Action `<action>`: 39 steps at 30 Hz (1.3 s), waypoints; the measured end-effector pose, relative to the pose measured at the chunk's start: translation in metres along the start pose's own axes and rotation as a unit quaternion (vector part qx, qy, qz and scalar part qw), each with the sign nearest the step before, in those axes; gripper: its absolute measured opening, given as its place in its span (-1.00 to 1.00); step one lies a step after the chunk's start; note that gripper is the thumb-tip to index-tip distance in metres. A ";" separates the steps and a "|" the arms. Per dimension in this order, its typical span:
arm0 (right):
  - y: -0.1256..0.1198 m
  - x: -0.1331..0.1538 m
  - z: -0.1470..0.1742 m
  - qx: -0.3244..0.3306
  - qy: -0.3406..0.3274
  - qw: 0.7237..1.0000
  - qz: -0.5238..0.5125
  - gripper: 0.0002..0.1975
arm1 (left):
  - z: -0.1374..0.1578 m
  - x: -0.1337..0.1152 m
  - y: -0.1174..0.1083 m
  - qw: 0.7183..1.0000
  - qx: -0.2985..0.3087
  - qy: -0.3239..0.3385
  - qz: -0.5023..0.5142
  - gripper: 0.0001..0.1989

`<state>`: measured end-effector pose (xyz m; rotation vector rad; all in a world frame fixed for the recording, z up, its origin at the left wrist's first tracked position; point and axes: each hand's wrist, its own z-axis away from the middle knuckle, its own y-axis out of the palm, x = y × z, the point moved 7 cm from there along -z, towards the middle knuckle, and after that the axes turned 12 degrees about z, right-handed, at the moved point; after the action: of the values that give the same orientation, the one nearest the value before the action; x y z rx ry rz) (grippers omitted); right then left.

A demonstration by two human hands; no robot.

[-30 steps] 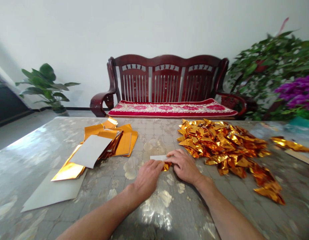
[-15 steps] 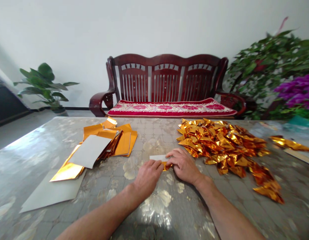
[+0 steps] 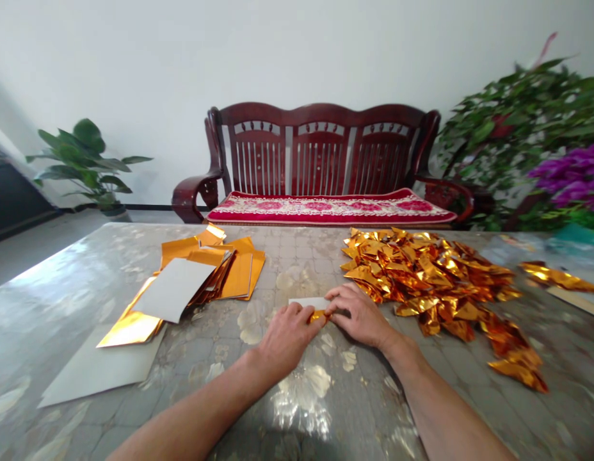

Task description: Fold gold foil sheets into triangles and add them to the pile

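Observation:
In the middle of the table lies a sheet of gold foil paper (image 3: 308, 302), its whitish back up and its near edge folded over to show gold. My left hand (image 3: 290, 330) grips the near fold from the left, fingers bent and pressed on it. From the right, my right hand (image 3: 357, 314) pinches the same fold at its other end, thumb and fingers close to my left fingertips. Parts of the sheet are hidden under both hands. Right of my right hand spreads a pile of folded gold foil pieces (image 3: 431, 269).
A loose stack of flat gold foil sheets (image 3: 237, 272) lies to the left, with a grey-white sheet (image 3: 175, 288) on top. Clear plastic wrap (image 3: 518, 246) sits at the right. Behind the table (image 3: 220, 410) stands a wooden bench (image 3: 319, 153), with plants at both sides.
My left fingers and thumb have shifted slightly right along the fold. My right fingers have drawn back a little, so more of the sheet's pale back shows.

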<state>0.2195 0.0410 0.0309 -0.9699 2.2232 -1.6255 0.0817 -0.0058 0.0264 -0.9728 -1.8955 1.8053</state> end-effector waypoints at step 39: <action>0.009 0.001 -0.014 0.035 0.049 0.994 0.090 -0.93 | -0.001 -0.004 0.006 0.999 -0.009 -0.018 0.028 -0.67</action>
<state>0.2080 0.0532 0.0281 -0.6627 2.2265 -1.6899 0.0867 -0.0079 0.0218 -1.0152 -1.9276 1.8507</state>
